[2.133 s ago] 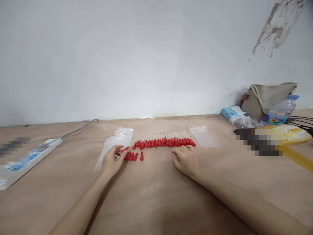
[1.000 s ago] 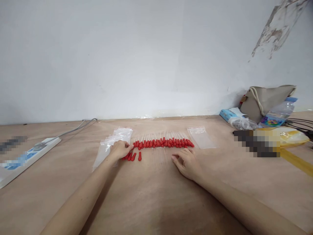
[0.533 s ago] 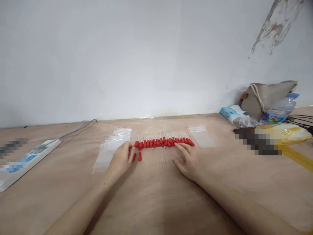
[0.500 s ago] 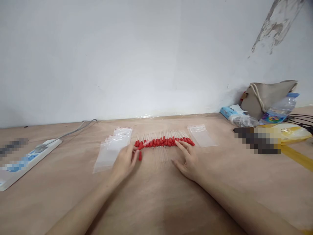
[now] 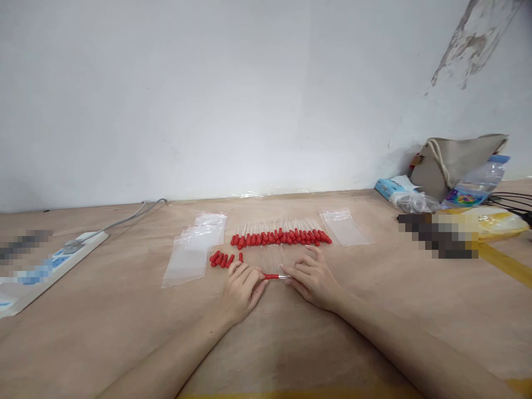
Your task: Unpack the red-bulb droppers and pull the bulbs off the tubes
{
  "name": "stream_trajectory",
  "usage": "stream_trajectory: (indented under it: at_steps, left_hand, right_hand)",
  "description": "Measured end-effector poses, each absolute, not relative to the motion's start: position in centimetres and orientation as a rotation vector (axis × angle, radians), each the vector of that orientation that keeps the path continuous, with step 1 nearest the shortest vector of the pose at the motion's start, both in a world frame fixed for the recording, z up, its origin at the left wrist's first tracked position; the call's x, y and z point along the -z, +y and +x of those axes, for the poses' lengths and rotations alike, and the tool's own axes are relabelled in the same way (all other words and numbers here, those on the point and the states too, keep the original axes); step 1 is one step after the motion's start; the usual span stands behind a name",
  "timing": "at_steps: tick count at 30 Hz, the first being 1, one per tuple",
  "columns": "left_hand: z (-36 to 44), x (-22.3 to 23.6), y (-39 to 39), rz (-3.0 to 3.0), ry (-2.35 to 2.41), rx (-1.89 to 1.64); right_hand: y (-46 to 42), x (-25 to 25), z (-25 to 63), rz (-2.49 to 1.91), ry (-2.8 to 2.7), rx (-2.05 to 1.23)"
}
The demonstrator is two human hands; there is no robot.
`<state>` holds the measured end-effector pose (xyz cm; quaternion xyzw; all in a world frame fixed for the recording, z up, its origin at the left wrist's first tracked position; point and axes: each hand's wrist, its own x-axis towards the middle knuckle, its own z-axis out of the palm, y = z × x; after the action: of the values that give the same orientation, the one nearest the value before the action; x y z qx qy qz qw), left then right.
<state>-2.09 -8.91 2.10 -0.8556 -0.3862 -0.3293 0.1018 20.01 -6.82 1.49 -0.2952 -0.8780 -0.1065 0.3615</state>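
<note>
My left hand (image 5: 245, 285) pinches a red rubber dropper bulb (image 5: 271, 276) at its rounded end. From the right, my right hand (image 5: 311, 277) grips a clear glass dropper tube (image 5: 284, 276) between thumb and fingers. Tube and bulb lie in one line and meet end to end; how deep the tube sits in the bulb I cannot tell. Several loose red bulbs (image 5: 221, 259) lie just beyond my left hand. Behind both hands is a row of red-bulbed droppers (image 5: 282, 237), tubes pointing toward the wall. Bare glass tubes (image 5: 272, 256) lie between the row and my hands.
Clear zip bags (image 5: 187, 257) lie left of the row, and another zip bag (image 5: 346, 227) lies to its right. A white power strip (image 5: 85, 249) is at far left. At right are a tissue pack (image 5: 388, 188), a grey bag (image 5: 457, 160) and yellow packaging (image 5: 499, 221).
Both hands have come nearer to me and closer together. The left hand left the row's left end with a red bulb, uncovering loose bulbs. My right hand, earlier spread at the row, now grips a tube.
</note>
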Motion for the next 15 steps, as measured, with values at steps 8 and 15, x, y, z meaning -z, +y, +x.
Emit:
stream_trajectory:
  at_steps: [8, 15]
  left_hand:
    - [-1.52, -2.60, -8.74, -2.543, -1.053, 0.928]
    - [-1.66, -2.78, -9.10, -2.604, -1.000, 0.904]
  right_hand:
    - [-7.23, -1.76, 20.00, -0.747, -2.314, 0.253]
    - [-7.55, -1.68, 20.43, -0.714, -2.352, 0.261]
